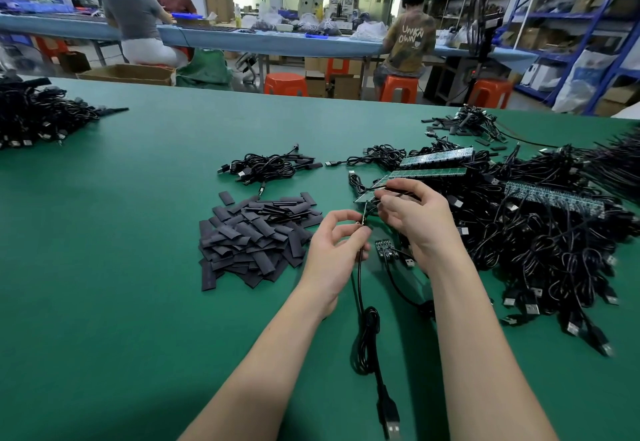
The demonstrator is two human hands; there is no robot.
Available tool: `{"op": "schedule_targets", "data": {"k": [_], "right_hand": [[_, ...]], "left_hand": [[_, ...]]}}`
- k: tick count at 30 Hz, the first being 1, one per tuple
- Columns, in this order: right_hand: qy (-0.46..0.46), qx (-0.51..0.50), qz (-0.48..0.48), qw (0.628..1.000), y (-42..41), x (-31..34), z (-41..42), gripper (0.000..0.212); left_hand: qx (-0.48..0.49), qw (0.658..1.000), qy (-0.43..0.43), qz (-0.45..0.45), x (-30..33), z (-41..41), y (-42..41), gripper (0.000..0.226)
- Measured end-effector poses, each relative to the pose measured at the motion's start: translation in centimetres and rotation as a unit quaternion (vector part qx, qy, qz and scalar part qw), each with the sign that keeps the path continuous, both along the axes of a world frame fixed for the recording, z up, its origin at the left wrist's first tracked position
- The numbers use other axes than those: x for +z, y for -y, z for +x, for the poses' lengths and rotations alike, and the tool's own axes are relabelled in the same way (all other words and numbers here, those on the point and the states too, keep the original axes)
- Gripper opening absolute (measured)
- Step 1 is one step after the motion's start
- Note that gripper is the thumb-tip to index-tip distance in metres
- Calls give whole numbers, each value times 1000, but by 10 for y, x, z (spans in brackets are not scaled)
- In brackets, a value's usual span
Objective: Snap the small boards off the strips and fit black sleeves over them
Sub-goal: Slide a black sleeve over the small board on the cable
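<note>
My left hand (334, 250) pinches a small board (363, 221) at the end of a black USB cable (367, 336) that trails toward me. My right hand (412, 215) grips a green strip of boards (372, 194) at its near end, right beside the pinched board. Whether that board is still joined to the strip is hidden by my fingers. A loose small board (386, 250) with its cable lies on the mat under my hands. A heap of flat black sleeves (256, 236) lies to the left. More green strips (436, 158) rest on cables behind.
A big tangle of black USB cables (554, 232) with another strip (554, 198) fills the right side. A small cable bundle (266, 167) lies at the centre back, another cable pile (38, 115) far left. Sleeved pieces (467, 125) sit at the back right. People work at a far bench.
</note>
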State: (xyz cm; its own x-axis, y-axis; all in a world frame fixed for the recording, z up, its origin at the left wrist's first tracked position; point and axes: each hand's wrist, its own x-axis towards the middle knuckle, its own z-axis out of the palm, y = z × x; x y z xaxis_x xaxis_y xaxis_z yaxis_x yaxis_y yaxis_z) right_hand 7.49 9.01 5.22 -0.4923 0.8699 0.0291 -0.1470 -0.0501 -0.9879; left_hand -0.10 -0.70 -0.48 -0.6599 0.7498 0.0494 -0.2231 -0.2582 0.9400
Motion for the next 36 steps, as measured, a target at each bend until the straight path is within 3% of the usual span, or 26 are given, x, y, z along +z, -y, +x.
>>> {"op": "schedule_targets", "data": {"k": [7, 14, 20, 26, 36], "right_hand": [[-44, 24, -18, 999, 4, 4, 4, 24], [-25, 23, 5, 999, 5, 10, 7, 24], [27, 16, 44, 999, 3, 11, 9, 27], [142, -31, 128, 981, 0, 15, 13, 28], [217, 12, 64, 974, -10, 28, 30, 25]], "left_hand": [[6, 1000, -4, 0, 1, 1, 1, 16], [7, 1000, -8, -1, 0, 1, 1, 16], [10, 1000, -15, -3, 0, 0, 1, 16], [2, 1000, -22, -13, -1, 0, 2, 17], [-17, 993, -107, -43, -1, 5, 3, 24]]}}
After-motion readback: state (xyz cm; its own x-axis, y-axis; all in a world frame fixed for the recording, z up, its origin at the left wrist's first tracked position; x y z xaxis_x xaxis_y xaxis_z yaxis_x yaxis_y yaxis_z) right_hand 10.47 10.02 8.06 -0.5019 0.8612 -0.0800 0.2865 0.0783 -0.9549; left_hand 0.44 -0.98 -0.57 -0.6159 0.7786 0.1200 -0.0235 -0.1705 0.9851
